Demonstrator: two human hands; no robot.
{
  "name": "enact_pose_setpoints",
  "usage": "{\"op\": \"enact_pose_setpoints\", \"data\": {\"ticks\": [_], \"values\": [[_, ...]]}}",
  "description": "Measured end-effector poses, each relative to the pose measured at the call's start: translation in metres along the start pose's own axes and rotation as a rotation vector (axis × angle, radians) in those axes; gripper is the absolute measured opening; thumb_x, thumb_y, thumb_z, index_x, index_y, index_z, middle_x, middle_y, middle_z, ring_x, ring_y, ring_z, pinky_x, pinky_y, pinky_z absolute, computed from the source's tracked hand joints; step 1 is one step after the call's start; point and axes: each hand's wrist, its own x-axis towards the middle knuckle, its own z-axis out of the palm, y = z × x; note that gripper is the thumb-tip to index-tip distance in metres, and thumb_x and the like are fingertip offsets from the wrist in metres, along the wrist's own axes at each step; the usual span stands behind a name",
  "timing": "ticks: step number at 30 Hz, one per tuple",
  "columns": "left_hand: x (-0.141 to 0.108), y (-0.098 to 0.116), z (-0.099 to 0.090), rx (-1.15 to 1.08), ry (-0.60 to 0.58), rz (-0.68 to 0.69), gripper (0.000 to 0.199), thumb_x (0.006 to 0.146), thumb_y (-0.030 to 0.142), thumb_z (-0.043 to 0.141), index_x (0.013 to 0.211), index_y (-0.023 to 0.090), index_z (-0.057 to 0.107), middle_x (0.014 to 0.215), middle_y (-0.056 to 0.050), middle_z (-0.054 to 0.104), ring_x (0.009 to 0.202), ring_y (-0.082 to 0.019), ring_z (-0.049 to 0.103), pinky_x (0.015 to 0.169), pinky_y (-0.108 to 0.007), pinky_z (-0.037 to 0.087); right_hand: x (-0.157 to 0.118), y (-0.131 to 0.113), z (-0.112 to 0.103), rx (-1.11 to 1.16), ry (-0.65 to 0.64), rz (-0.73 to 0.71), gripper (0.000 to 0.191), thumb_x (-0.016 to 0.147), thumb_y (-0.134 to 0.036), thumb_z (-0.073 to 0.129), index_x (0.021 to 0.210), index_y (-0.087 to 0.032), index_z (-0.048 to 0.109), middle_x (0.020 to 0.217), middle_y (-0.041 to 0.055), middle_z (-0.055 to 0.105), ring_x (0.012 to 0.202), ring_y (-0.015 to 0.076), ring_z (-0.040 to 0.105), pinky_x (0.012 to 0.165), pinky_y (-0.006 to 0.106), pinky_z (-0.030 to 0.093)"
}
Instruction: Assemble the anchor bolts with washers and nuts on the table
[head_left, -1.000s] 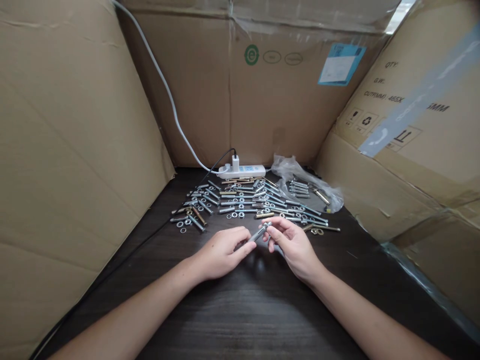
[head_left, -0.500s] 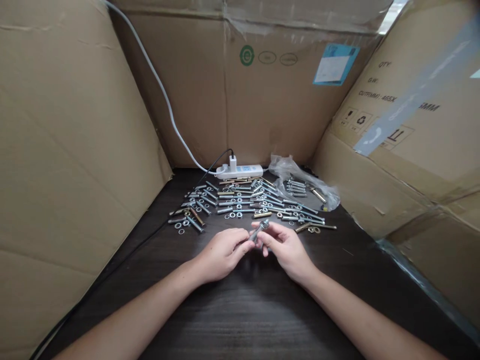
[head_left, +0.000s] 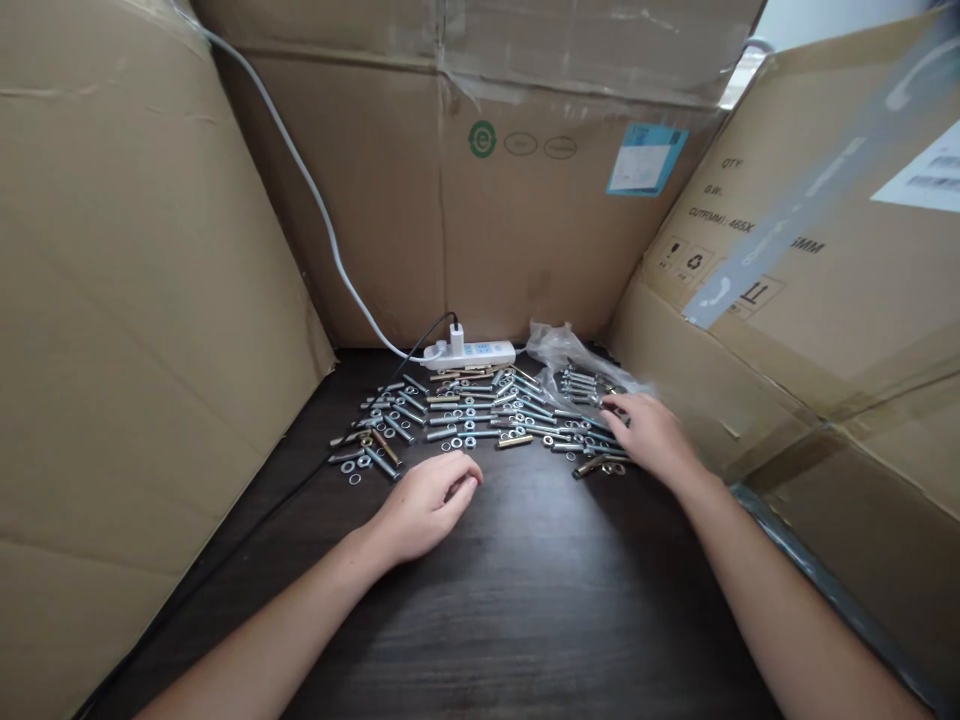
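Observation:
My left hand rests low over the dark table, in front of the bolts. Its fingers are curled in towards the thumb, and nothing shows in them. Out to the right, my right hand reaches to the clear plastic bag. Its thumb and fingers close at the end of a bolt, by a short row of bolts on the bag; the fingertips partly hide it. Beneath that hand lie long silver bolts and a brass-coloured sleeve with washers.
Rows of bolts, nuts and washers spread across the table. Behind them stands a white power strip with a plug and a black cable. Cardboard walls enclose the left, back and right.
My hands have parted. My right hand has moved right and away from me to the plastic bag with the bolt; my left has let go of it and stayed low, shifting slightly left.

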Motion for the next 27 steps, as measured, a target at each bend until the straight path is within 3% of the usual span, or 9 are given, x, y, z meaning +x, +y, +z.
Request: {"op": "enact_pose_setpoints", "data": {"ticks": [4, 10, 19, 27], "values": [[0.0, -0.002, -0.001, 0.028, -0.006, 0.01, 0.017, 0.091, 0.023, 0.038, 0.088, 0.021, 0.055, 0.087, 0.0, 0.059, 0.083, -0.014, 0.054, 0.074, -0.026, 0.042, 0.011, 0.027, 0.015, -0.173, -0.122, 0.034, 0.027, 0.087, -0.03, 0.049, 0.102, -0.019, 0.068, 0.104, 0.007, 0.067, 0.097, 0.0254, 0.055, 0.084, 0.036, 0.042], [0.0, -0.003, -0.004, 0.035, -0.007, 0.014, 0.015, 0.09, 0.02, 0.039, 0.089, 0.021, 0.054, 0.088, 0.001, 0.059, 0.084, -0.014, 0.055, 0.075, -0.025, 0.041, 0.021, 0.03, 0.031, -0.18, -0.199, 0.023, 0.026, 0.085, -0.031, 0.051, 0.101, -0.023, 0.07, 0.1, 0.0064, 0.068, 0.095, 0.0262, 0.055, 0.083, 0.037, 0.041], [0.002, -0.008, -0.005, 0.118, 0.021, -0.002, 0.015, 0.089, 0.019, 0.039, 0.086, 0.02, 0.054, 0.086, 0.0, 0.059, 0.083, -0.015, 0.053, 0.075, -0.027, 0.042, 0.023, 0.038, 0.044, -0.088, -0.171, 0.027, 0.026, 0.084, -0.031, 0.052, 0.102, -0.023, 0.069, 0.101, 0.0057, 0.067, 0.096, 0.0235, 0.054, 0.084, 0.034, 0.041], [0.003, -0.014, -0.007, 0.252, 0.064, -0.03, 0.017, 0.088, 0.018, 0.039, 0.084, 0.02, 0.056, 0.083, -0.002, 0.058, 0.08, -0.017, 0.051, 0.072, -0.03, 0.041, 0.018, 0.039, 0.052, 0.064, -0.027, 0.007, 0.022, 0.081, -0.024, 0.051, 0.096, -0.02, 0.067, 0.097, 0.0068, 0.064, 0.095, 0.0225, 0.055, 0.086, 0.036, 0.041]]}}
